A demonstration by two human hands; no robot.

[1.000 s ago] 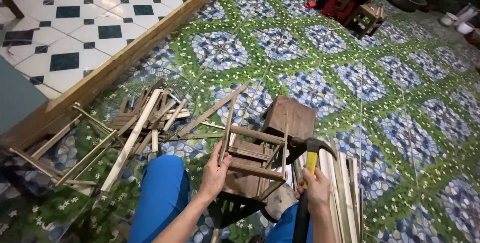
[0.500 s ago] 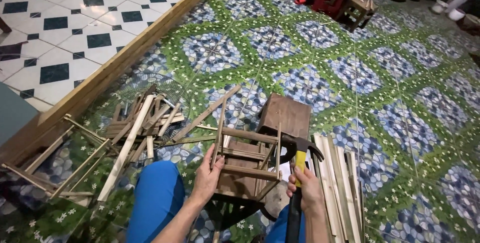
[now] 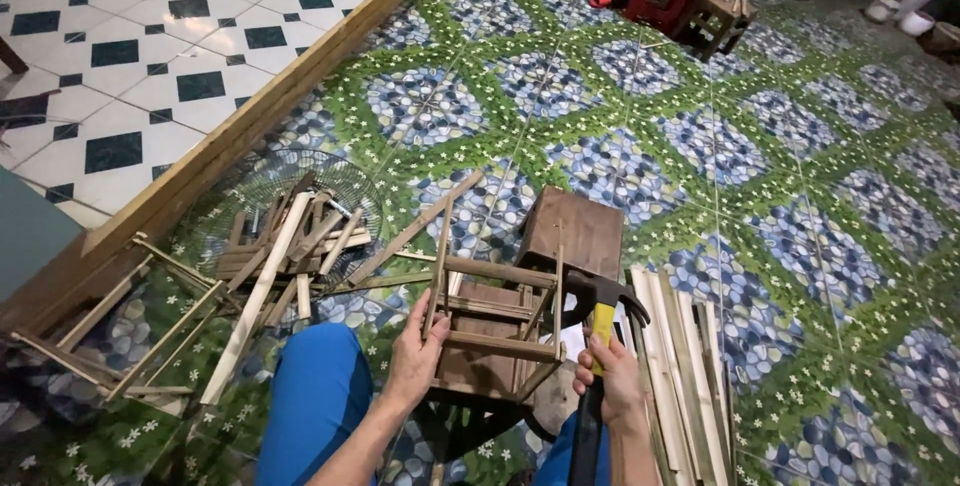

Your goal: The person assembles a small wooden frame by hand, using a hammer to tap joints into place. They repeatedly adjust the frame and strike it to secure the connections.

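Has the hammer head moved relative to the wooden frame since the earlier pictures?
No clear move. The hammer in the right hand sits at the wooden frame's right edge, as before.

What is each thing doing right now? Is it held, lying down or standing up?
left hand: gripping a leg of the frame
right hand: closed around the hammer handle
hammer: held upright, head beside the frame
small wooden frame: unfinished, propped up on a block
brown wooden box: standing behind the frame
loose sticks: piled on the floor, left
flat slats: lying side by side, right
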